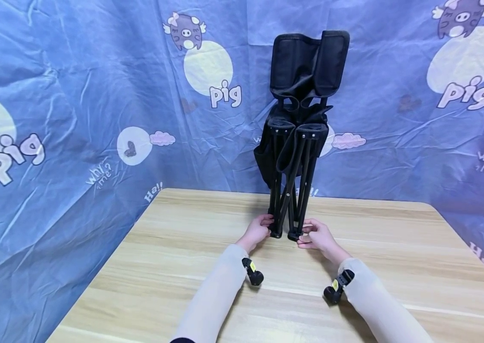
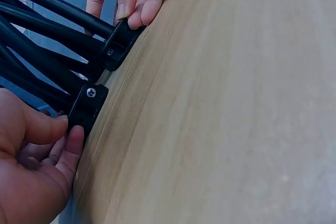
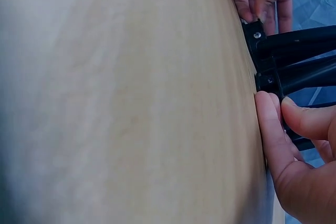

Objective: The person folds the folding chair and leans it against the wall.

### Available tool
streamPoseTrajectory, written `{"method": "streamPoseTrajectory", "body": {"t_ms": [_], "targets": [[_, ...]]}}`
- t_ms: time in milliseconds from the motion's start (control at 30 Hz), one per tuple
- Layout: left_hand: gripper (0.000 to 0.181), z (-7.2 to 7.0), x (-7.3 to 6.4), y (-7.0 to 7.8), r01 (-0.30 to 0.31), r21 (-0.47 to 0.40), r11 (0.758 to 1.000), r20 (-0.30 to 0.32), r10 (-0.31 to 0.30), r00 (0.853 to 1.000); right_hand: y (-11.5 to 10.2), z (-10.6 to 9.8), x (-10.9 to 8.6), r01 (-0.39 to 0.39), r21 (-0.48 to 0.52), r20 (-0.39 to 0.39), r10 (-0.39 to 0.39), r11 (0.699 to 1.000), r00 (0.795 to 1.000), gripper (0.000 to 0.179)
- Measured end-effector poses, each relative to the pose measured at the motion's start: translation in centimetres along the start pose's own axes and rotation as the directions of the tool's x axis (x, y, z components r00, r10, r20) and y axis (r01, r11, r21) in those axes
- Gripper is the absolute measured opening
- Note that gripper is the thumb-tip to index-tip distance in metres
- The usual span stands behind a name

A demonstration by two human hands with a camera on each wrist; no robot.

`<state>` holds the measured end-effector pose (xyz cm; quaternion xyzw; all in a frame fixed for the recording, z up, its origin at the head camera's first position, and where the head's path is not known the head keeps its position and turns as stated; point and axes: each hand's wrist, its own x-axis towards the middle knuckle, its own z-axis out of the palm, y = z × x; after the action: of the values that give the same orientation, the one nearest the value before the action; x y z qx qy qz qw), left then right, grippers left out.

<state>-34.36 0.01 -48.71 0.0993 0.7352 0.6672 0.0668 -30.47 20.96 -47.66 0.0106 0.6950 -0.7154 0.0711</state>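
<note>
A folded black camping chair [image 1: 332, 62] stands upright on its feet near the back of the table, its fabric bunched at the top and its tube legs gathered below. My left hand [image 1: 259, 232] pinches the black plastic foot at the lower left, thumb above and fingers low by the tabletop; the left wrist view shows this left foot [image 2: 88, 109] with a screw in it. On the other side my right hand [image 1: 320, 238] pinches the right foot [image 3: 269, 81] between thumb and fingers. Some fingertips are hidden behind the feet.
The light wooden table [image 1: 173, 286] ends just behind the chair. A blue printed cloth [image 1: 96, 95] hangs behind and along both sides. Small black devices are strapped at both sleeve cuffs.
</note>
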Motion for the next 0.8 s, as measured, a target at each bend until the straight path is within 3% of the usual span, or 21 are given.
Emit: {"method": "streamPoseTrajectory", "body": {"t_ms": [333,500,633,700,733,800], "targets": [[0.058,0.8,0.4,0.1,-0.04,0.044,0.998,-0.078,0.043,0.996,0.1,-0.1,0.9,0.0,0.004,-0.029,0.001,1.0,1.0,0.054],[0.059,0.8,1.4,-0.6,-0.036,0.066,0.997,-0.104,0.043,0.994,0.0,0.0,1.3,-0.01,0.02,-0.037,0.01,1.0,0.999,0.055],[0.056,0.0,4.8,-5.5,-0.138,0.043,0.989,-0.093,0.142,0.986,-0.2,0.1,1.4,-0.007,0.037,-0.044,0.009,0.999,0.999,0.058],[0.055,-0.1,5.1,-5.9,-0.158,0.058,0.986,-0.106,0.163,0.981,-0.4,0.2,1.4,-0.005,0.043,-0.05,0.007,0.999,0.999,0.059],[0.053,-0.2,5.2,-5.8,-0.129,0.038,0.991,-0.106,0.132,0.986,-0.5,0.3,1.4,-0.002,0.045,-0.052,0.005,0.999,0.999,0.059],[0.052,0.0,4.1,-3.8,-0.045,0.025,0.999,-0.131,0.048,0.99,-0.6,0.3,1.5,-0.005,0.044,-0.056,0.007,0.999,0.998,0.059]]}}
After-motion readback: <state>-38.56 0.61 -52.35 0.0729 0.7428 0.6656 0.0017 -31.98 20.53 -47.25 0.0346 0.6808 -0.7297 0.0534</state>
